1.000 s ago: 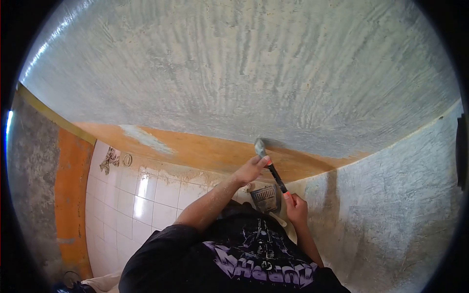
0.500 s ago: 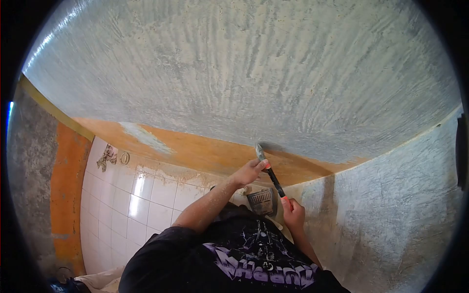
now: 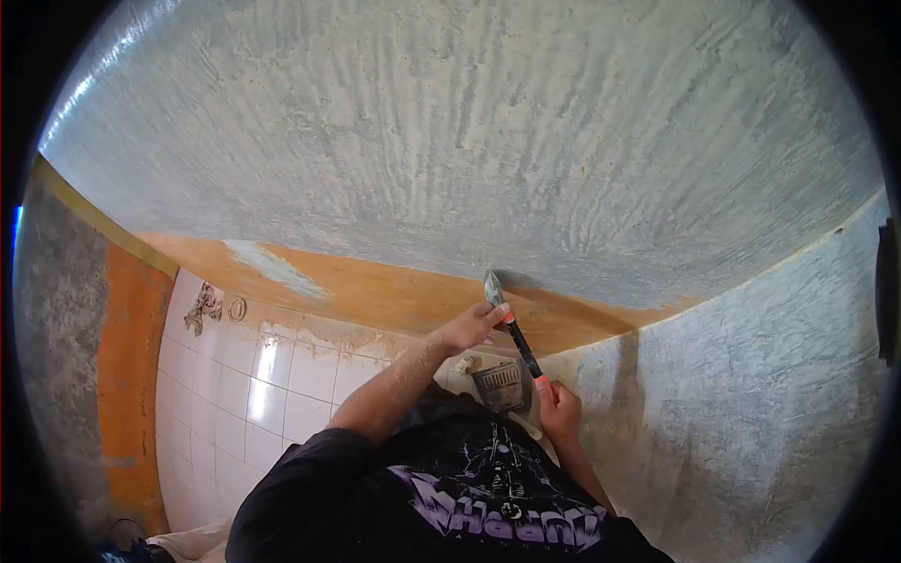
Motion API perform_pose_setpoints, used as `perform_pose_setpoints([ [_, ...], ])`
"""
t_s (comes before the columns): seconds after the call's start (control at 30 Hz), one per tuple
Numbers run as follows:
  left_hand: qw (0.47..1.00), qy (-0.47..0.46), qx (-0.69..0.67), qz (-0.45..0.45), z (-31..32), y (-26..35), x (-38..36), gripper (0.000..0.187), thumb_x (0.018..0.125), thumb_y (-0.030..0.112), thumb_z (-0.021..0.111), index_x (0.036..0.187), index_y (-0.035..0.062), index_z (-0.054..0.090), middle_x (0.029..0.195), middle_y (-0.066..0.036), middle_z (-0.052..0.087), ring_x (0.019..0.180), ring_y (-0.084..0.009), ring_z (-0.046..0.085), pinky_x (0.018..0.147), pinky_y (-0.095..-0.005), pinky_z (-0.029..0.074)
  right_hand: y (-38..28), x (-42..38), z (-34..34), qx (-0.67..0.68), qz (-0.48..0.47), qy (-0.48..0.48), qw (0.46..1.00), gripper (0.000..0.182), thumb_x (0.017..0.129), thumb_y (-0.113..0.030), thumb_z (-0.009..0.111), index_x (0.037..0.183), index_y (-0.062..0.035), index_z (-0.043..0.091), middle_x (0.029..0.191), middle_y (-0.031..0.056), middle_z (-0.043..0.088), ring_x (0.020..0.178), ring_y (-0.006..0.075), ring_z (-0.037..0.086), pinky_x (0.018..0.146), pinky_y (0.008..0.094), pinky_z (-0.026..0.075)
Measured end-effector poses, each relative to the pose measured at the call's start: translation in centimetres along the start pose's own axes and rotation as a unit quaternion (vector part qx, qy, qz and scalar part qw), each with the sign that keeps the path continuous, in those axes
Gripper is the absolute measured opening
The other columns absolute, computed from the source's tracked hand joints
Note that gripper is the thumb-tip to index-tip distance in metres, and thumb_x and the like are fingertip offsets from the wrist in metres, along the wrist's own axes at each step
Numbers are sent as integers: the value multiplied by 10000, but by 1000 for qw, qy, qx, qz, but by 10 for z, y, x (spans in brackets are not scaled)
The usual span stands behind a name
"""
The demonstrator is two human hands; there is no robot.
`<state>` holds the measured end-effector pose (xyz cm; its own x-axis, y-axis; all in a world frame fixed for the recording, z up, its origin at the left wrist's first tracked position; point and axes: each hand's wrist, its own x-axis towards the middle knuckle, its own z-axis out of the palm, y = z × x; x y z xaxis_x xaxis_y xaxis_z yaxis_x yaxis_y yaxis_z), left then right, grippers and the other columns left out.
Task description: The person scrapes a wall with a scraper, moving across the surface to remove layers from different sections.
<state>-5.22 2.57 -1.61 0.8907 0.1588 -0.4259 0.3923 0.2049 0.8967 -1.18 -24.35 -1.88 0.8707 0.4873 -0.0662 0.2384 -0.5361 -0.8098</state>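
Note:
A scraper (image 3: pixel 522 347) with a black and orange-red handle slants across in front of me, its pale metal head up and to the left. The head meets the wall where orange paint (image 3: pixel 394 286) borders the scraped grey surface (image 3: pixel 450 169). My left hand (image 3: pixel 472 328) is closed around the handle just below the head. Lower down, my right hand (image 3: pixel 560 409) grips the handle's end. The blade's exact edge on the wall is too small to make out.
Dusty white floor tiles (image 3: pixel 305 369) lie below on the left. A dark slotted tray-like thing (image 3: pixel 499 385) sits on the floor by my body. A crumpled cloth (image 3: pixel 204 305) and a ring-shaped object (image 3: pixel 237 308) lie near the wall. A grey side wall (image 3: pixel 732 403) closes the right.
The scraper and both hands have shifted slightly left in view. The head stays at the edge of the orange paint, and both hands keep their grip.

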Motion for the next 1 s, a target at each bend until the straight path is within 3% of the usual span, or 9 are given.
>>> perform_pose_setpoints([
  [0.3, 990, 75, -116, 24, -29, -34, -13, 528, 1034, 516, 413, 1277, 68, 551, 1239, -76, 583, 1159, -202, 549, 893, -400, 522, -31, 7, 30, -8, -13, -46, 999, 431, 953, -376, 640, 752, 3, 608, 580, 152, 514, 530, 228, 501, 538, 369, 407],
  [0.4, 993, 41, -107, 37, -2, -29, -6, 498, 1047, 506, 380, 1238, 86, 567, 1224, -78, 594, 1165, -220, 561, 906, -411, 510, -3, -3, 26, -6, 18, -24, 1000, 459, 953, -449, 612, 829, -9, 650, 651, 170, 601, 615, 311, 614, 590, 409, 452],
  [0.5, 996, 29, -80, 25, 7, -26, 2, 537, 1039, 526, 388, 1272, 72, 552, 1217, -88, 594, 1158, -219, 562, 907, -396, 520, 0, -3, 11, -34, 19, -25, 999, 395, 955, -340, 643, 770, 8, 612, 574, 120, 495, 539, 180, 468, 530, 358, 387],
  [0.6, 998, 25, -56, 30, 6, -26, 0, 565, 1031, 542, 395, 1282, 58, 545, 1219, -95, 594, 1158, -217, 563, 905, -390, 521, 3, -1, 13, -39, -32, -18, 999, 388, 963, -327, 634, 773, 11, 610, 577, 105, 491, 542, 156, 448, 525, 350, 379],
  [0.9, 999, -6, -33, 20, 4, -7, 0, 567, 1028, 545, 402, 1252, 46, 553, 1218, -95, 595, 1161, -212, 563, 887, -385, 509, 8, 1, 1, -3, 33, -32, 999, 384, 968, -320, 626, 785, 18, 623, 578, 30, 492, 558, 100, 433, 522, 307, 373],
  [1.0, 999, -6, -38, 27, 3, -10, -2, 558, 1030, 539, 404, 1244, 47, 558, 1208, -90, 599, 1155, -210, 565, 890, -387, 505, 9, 0, 9, -12, -21, -3, 1000, 390, 967, -323, 628, 775, 16, 621, 569, 29, 482, 549, 100, 424, 516, 309, 366],
])
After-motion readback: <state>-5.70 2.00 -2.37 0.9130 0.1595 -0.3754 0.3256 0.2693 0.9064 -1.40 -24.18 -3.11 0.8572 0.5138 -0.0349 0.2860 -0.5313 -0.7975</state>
